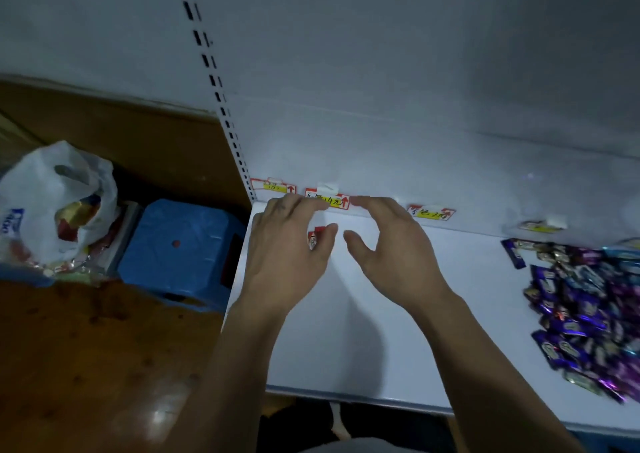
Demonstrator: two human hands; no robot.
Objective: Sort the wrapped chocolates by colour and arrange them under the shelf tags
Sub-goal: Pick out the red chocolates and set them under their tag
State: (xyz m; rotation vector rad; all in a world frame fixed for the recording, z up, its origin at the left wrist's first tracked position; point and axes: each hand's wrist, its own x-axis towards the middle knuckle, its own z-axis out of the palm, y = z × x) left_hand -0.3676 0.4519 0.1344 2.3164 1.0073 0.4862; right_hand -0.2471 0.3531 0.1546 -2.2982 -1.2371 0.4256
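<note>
Forearms reach over the front edge of a white shelf (381,348). A heap of purple-wrapped chocolates (585,314) lies at its right end, well apart from the hands. Mid-shelf, the left hand (287,244) pinches a red-wrapped chocolate (316,239) between thumb and fingers, low over the shelf. Just beside it, the right hand (391,244) is loosely curved and holds nothing. Behind the fingertips, shelf tags (337,202) line the back panel. Off the shelf to the left sit a blue stool (180,244) and a white plastic bag (45,189).
</note>
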